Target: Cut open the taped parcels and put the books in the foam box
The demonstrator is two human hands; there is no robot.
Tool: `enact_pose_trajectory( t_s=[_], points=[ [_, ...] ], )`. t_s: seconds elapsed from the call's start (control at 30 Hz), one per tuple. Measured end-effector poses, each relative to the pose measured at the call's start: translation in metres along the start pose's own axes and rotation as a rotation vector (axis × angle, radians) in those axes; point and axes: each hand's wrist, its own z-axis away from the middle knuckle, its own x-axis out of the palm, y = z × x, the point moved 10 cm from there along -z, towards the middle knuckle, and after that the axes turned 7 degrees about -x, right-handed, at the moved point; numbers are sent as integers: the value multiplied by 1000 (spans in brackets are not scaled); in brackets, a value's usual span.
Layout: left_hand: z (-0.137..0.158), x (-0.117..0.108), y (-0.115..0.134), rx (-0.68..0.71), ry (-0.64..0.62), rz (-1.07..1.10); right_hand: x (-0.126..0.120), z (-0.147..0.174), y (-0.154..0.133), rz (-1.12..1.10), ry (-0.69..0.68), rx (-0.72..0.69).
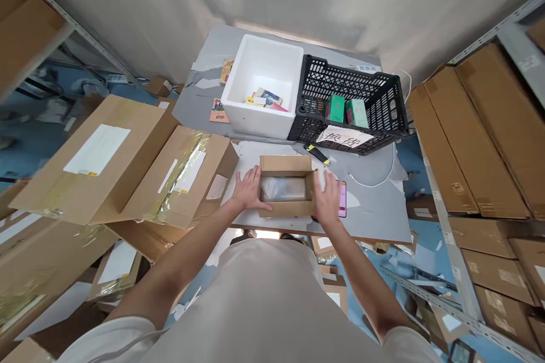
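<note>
A small open cardboard box (286, 163) stands on the table in front of me, its flaps folded outward. Inside it lies something in clear plastic wrap (283, 188); what the wrap holds cannot be made out. My left hand (250, 190) grips the box's left side, thumb over the near edge and fingers at the far corner. Against the right side, my right hand (326, 198) holds the box wall, its fingertips partly hidden. A lit phone (343, 199) lies just right of that hand. Beyond the box is a black and yellow box cutter (317, 154).
At the back of the table (378, 212) stand a white foam box (259, 125) holding small packets and a black crate (383, 139) with green-and-white boxes. Large taped cartons (170, 176) crowd the left side. Shelves of cartons (481, 142) rise at right. A white cable (374, 184) trails nearby.
</note>
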Motion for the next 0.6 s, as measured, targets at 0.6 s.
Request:
enact_pose_trajectory(
  t_s=[0.6],
  points=[
    [3, -4, -3, -130, 41, 43, 192, -24, -137, 166, -703, -1184]
  ],
)
